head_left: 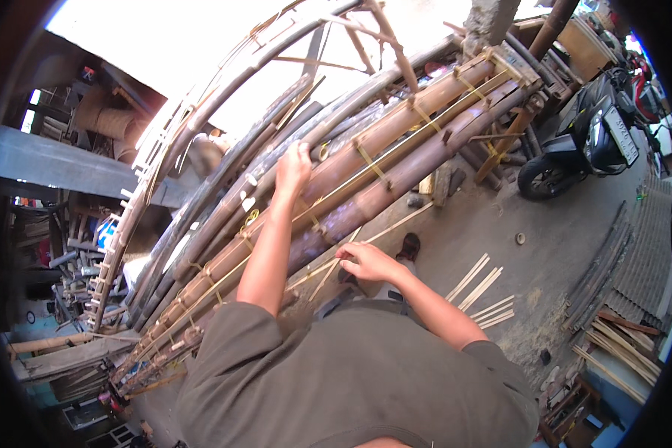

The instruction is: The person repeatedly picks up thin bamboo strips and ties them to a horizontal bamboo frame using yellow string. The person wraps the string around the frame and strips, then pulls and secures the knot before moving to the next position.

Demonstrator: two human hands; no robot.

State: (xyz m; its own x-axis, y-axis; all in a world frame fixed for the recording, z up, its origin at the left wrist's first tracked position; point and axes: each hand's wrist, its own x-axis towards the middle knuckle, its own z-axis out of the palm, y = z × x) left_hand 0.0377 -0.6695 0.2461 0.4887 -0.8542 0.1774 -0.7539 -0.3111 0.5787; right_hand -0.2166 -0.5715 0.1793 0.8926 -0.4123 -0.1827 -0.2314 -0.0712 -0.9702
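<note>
Bamboo frame, poles lashed with yellow cord: slanting across before me. My left hand: over the frame's far edge, fingers curled; whether gripping, cannot tell. My right hand: by its near edge, at a thin strip, fingers half bent; hold unclear. Pale strips: floor, right. Black motorcycle: beside the frame's right end.

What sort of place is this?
Probably a bamboo or wood workshop: thick brown poles are bound with yellow ties, thin pale strips lie on the floor, and more long strips are piled at lower right.
</note>
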